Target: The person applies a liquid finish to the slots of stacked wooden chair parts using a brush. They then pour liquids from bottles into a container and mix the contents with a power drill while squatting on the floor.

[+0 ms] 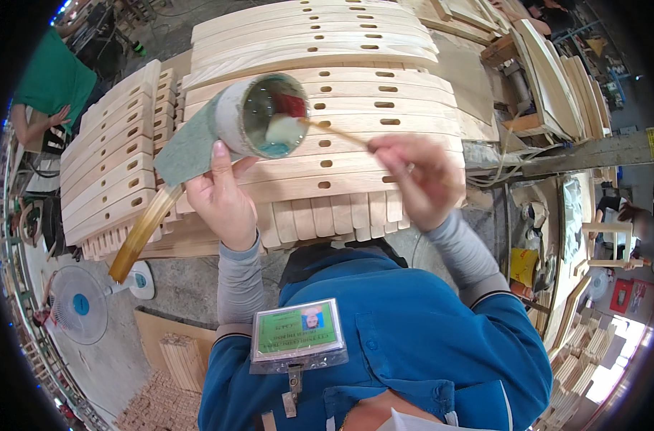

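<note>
1. The left hand point(223, 197) is raised in front of the chest, its grip wrapped around the side of a round can point(266, 115), thumb up along the wall.
2. The can is tilted so that its open mouth faces the camera; inside it shows a shiny wet lining, a pale lump and a patch of red and blue-green.
3. A grey-green cloth point(187, 147) is wrapped around the can's back end and hangs to the left of the left hand.
4. The right hand point(416, 179) is blurred; its grip appears to be pinched on the outer end of a thin wooden stick point(334, 131), though the fingers are too smeared to be sure how they close.
5. The stick runs left and slightly up from the right hand, and its far tip lies inside the can's mouth, at the pale lump.
6. Behind both hands, a surface carries stacks of curved, pale wooden slats point(327, 65) with oblong slots cut in them.
7. A second stack of slotted slats point(115, 154) lies to the left of the first.
8. A glossy amber curved strip point(144, 230) slants down below the cloth, just beside the left stack.
9. An electric fan point(79, 305) stands on the floor at lower left.
10. A person in a green shirt point(50, 79) stands at upper left, well apart from the hands.
</note>
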The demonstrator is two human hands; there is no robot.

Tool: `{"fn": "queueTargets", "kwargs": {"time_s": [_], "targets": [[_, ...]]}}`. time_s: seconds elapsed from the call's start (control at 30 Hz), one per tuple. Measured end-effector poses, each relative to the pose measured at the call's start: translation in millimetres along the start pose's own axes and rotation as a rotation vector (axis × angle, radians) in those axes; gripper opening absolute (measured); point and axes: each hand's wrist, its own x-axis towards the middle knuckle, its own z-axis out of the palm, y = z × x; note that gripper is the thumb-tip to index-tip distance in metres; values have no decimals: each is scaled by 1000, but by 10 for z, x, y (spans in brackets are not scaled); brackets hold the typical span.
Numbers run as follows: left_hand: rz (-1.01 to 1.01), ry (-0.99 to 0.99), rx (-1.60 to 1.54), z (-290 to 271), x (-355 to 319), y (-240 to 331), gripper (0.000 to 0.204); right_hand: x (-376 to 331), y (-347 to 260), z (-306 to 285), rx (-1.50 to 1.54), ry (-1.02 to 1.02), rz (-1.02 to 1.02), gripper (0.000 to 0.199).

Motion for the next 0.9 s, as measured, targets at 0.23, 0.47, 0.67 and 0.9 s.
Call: {"fn": "queueTargets", "kwargs": {"time_s": [0.23, 0.47, 0.67, 0.9], "targets": [[-25, 4, -30, 58, -52, -20, 22, -17, 33, 77, 58, 203, 2, 19], [-37, -23, -40, -77, -4, 14, 24, -181, -122, 270, 211, 86, -67, 17], [73, -51, 28, -114, -4, 52, 22, -180, -17, 326, -131, -35, -68, 21], [98, -50, 26, -236, 54, 13, 20, -286, -212, 388, 152, 29, -24, 23]]}}
